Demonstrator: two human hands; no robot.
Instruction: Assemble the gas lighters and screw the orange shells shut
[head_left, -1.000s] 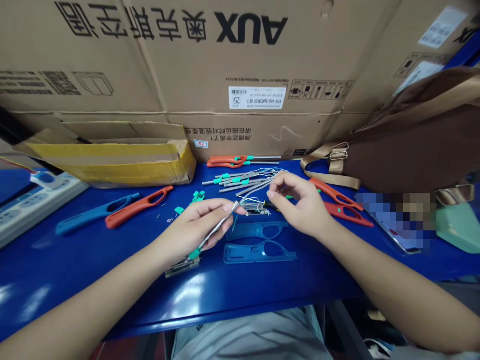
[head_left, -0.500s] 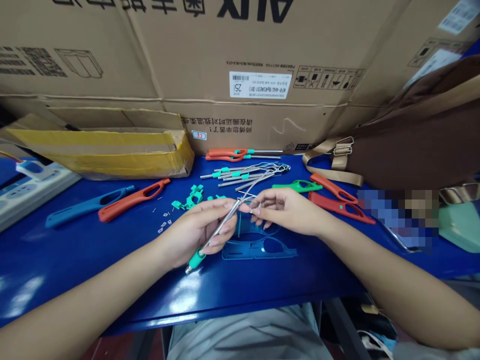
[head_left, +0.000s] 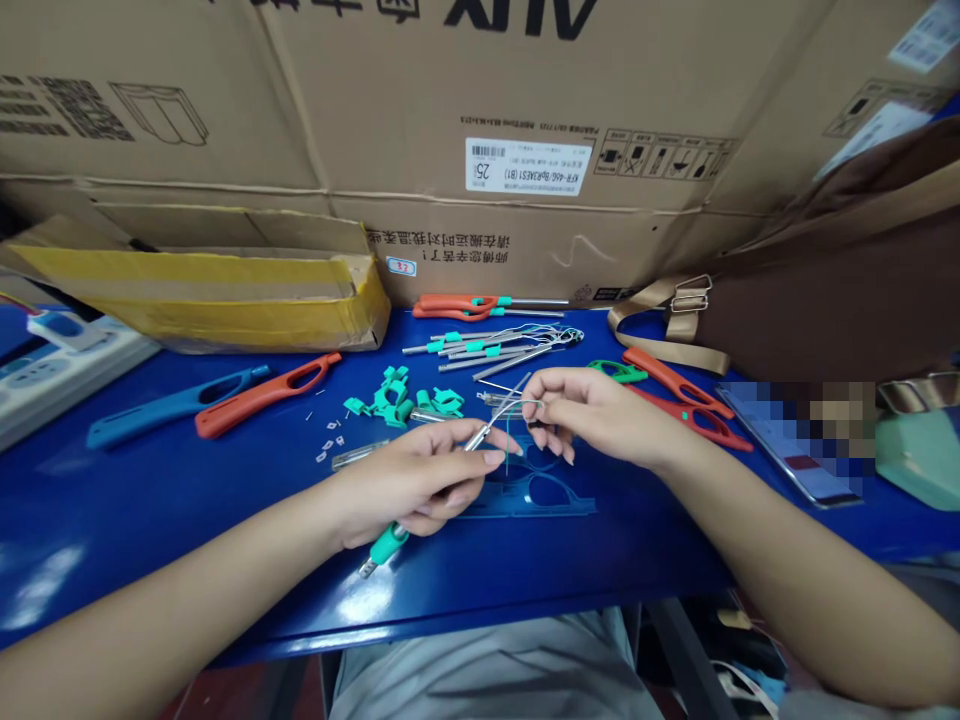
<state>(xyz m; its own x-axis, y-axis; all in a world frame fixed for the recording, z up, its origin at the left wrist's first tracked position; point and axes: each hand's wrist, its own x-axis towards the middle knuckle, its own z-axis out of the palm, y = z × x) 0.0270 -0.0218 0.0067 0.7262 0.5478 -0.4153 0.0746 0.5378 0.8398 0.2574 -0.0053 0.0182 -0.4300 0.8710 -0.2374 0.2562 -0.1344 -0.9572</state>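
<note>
My left hand [head_left: 420, 475] is closed around a thin metal lighter tube with a green collar [head_left: 389, 545]. The tube lies tilted through the palm, its collar end sticking out below the hand. From its upper end run thin white and green wires [head_left: 511, 402] toward my right hand [head_left: 589, 410]. That hand is pinched on the wires' far end, where a small dark piece partly shows beneath the fingers. Below the gap between the hands lies an open blue lighter shell half [head_left: 532, 497], partly covered by my left hand.
Several metal tubes with wires [head_left: 487, 348] lie behind the hands, near orange lighters [head_left: 454, 306]. Green plastic pieces [head_left: 390, 397] sit at centre left. Blue [head_left: 176, 408] and orange [head_left: 270, 396] handles lie left, red handles [head_left: 682, 415] right. A cardboard box [head_left: 300, 300] stands behind.
My right hand has moved right, away from my left hand, with the wires between them. My left hand has shifted slightly lower, with the tube still in it.
</note>
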